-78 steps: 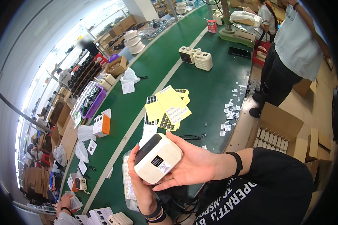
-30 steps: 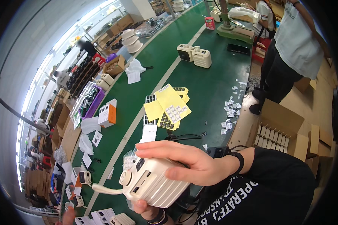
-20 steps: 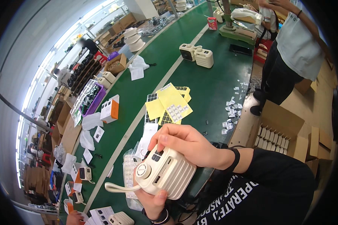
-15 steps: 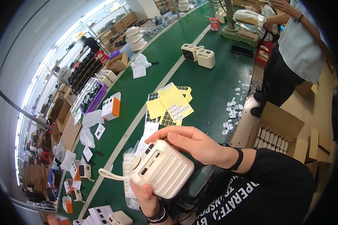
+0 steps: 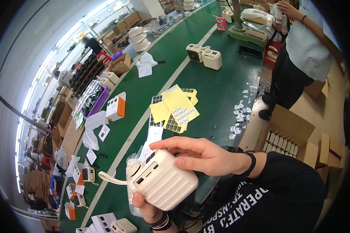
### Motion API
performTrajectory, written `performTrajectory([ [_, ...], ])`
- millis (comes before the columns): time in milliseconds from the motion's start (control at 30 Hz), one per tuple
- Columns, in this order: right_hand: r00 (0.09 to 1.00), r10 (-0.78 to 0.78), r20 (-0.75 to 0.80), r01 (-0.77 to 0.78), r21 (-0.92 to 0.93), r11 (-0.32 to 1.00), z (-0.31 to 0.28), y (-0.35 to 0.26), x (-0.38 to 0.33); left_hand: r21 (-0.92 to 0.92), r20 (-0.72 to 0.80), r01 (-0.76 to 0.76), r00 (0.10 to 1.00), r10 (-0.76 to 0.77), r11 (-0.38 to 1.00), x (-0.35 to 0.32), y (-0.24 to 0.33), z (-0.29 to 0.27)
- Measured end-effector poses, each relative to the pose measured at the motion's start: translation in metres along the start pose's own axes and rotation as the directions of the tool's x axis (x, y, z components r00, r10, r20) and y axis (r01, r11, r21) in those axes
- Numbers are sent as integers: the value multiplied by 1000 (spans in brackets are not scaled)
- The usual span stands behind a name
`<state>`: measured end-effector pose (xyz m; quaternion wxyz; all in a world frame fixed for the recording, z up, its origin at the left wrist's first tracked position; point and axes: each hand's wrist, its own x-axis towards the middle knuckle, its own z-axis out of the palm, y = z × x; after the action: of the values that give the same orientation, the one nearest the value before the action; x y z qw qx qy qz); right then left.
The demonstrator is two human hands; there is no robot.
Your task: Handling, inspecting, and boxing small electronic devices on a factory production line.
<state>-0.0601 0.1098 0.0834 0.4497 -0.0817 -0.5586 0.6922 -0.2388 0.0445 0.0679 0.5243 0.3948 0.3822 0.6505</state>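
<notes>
Cream ribbed device (image 5: 169,183), at 6 o'clock in view, is gripped at its 7 o'clock corner by the left hand (image 5: 148,209); the right hand (image 5: 206,156), fingers extended, lies over its 1 o'clock edge, grip unclear. Steady handling likely means ports (image 5: 156,167) uncovered and the 9 o'clock strap (image 5: 113,180) free.

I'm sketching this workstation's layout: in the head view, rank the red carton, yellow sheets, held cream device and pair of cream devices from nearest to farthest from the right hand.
1. Held cream device: touching the right hand.
2. Yellow sheets: ahead, on the green bench.
3. Pair of cream devices: farther up the bench.
4. Red carton: beyond that pair, slightly right.
</notes>
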Motion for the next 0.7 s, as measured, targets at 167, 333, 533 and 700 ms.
performTrajectory([
  [167,1000,-16,-12,16,-15,1000,0,0,-1,-7,-22,-14,1000,14,1000,2,0,5],
  [333,991,129,-47,-135,-162,977,-12,-7,4,91,18,-50,999,49,995,12,4,2],
  [533,951,293,-94,-308,-288,907,-73,25,11,742,132,-129,990,46,658,10,25,6],
  [700,740,-251,-624,-416,-718,558,-179,27,30,675,147,-193,981,127,712,-10,51,-1],
])
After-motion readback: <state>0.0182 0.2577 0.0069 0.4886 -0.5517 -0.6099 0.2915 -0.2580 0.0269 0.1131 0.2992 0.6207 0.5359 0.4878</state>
